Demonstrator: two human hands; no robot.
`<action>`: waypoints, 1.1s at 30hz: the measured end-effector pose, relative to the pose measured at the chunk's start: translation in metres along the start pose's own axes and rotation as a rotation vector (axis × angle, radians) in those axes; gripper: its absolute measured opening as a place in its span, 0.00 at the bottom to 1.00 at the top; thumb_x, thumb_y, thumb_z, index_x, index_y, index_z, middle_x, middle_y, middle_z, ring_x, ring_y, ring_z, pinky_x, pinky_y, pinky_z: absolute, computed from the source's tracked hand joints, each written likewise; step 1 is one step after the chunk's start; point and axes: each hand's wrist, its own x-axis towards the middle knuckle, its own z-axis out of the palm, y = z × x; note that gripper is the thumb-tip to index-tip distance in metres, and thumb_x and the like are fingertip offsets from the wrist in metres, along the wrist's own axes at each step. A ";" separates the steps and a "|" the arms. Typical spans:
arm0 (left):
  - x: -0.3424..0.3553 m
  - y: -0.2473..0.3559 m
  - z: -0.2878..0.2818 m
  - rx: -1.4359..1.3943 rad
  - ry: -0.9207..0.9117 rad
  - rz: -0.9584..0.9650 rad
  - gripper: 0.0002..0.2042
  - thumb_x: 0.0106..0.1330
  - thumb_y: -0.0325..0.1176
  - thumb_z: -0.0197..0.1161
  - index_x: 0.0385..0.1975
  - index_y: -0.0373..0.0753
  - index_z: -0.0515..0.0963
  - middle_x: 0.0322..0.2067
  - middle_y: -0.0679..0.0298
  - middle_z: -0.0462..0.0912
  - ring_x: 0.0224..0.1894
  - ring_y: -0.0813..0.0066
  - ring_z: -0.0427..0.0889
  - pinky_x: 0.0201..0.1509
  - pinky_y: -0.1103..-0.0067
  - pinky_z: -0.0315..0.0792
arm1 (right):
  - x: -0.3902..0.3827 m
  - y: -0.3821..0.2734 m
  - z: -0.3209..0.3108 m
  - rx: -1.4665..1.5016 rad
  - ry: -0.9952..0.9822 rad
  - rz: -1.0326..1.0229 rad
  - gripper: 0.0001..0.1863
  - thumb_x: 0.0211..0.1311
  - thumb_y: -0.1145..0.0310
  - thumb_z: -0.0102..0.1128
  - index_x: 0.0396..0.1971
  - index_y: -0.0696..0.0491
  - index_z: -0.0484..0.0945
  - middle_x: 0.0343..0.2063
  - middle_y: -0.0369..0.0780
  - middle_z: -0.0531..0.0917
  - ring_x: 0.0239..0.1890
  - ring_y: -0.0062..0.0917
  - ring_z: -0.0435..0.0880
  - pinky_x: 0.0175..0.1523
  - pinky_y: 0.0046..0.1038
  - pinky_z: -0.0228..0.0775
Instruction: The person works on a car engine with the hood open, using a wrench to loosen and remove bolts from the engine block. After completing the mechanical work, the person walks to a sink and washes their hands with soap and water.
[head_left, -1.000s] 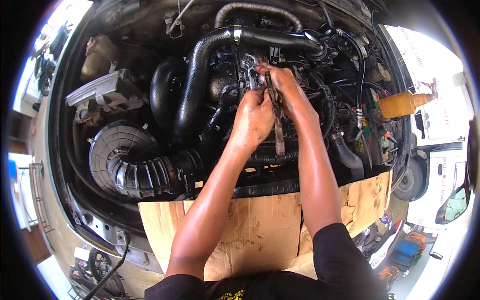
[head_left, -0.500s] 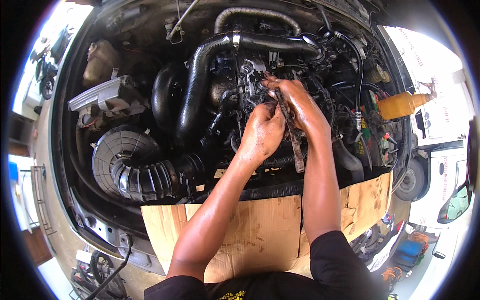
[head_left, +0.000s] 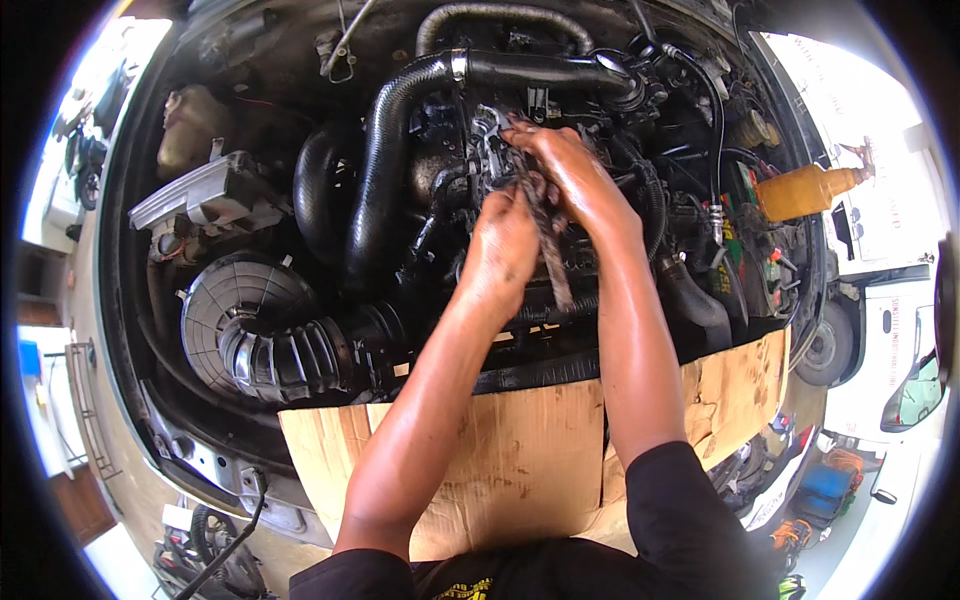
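Both my hands are close together over the middle of a dark, greasy engine (head_left: 490, 150). My right hand (head_left: 565, 160) reaches in with bent fingers around the upper end of a narrow, rusty metal bar (head_left: 552, 262). The bar slants down between my hands, its lower end free and slightly blurred. My left hand (head_left: 505, 245) is closed just left of the bar, thumb and fingers pressed together by the engine parts. Whatever its fingertips grip is hidden. Oily smudges mark both hands.
A thick black hose (head_left: 385, 150) arches left of my hands. Further left are a round air filter housing (head_left: 235, 300) and a whitish plastic tank (head_left: 190, 130). Cardboard (head_left: 510, 460) covers the front edge under my forearms. An amber bottle (head_left: 805, 193) lies at the right.
Both hands have shifted slightly up and left, further into the engine. The metal bar has moved with them, its lower end swinging up and left.
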 end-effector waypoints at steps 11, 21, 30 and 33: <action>-0.007 -0.002 0.007 -0.020 0.010 -0.029 0.16 0.83 0.39 0.49 0.40 0.34 0.79 0.34 0.66 0.82 0.37 0.77 0.79 0.43 0.77 0.74 | 0.007 -0.009 -0.003 0.010 0.116 0.062 0.25 0.69 0.48 0.61 0.52 0.55 0.84 0.37 0.33 0.71 0.29 0.20 0.71 0.31 0.31 0.68; -0.011 -0.004 0.005 0.028 -0.053 0.006 0.15 0.83 0.37 0.49 0.41 0.35 0.80 0.32 0.69 0.81 0.35 0.80 0.77 0.42 0.79 0.72 | 0.000 -0.042 -0.005 0.240 0.045 0.348 0.24 0.65 0.48 0.63 0.46 0.55 0.82 0.34 0.34 0.69 0.30 0.20 0.71 0.35 0.33 0.69; -0.005 -0.002 -0.003 0.048 -0.084 -0.055 0.14 0.81 0.41 0.55 0.45 0.35 0.79 0.38 0.67 0.82 0.37 0.78 0.78 0.44 0.78 0.73 | -0.001 -0.029 -0.007 0.097 0.038 0.326 0.22 0.71 0.53 0.58 0.56 0.51 0.83 0.37 0.35 0.70 0.35 0.21 0.73 0.41 0.31 0.72; 0.002 -0.002 -0.008 -0.096 -0.122 -0.020 0.14 0.81 0.43 0.55 0.43 0.37 0.79 0.35 0.68 0.81 0.36 0.78 0.77 0.44 0.78 0.72 | 0.008 -0.035 0.005 0.128 0.042 0.359 0.22 0.71 0.52 0.58 0.56 0.52 0.82 0.40 0.36 0.73 0.39 0.21 0.74 0.44 0.28 0.73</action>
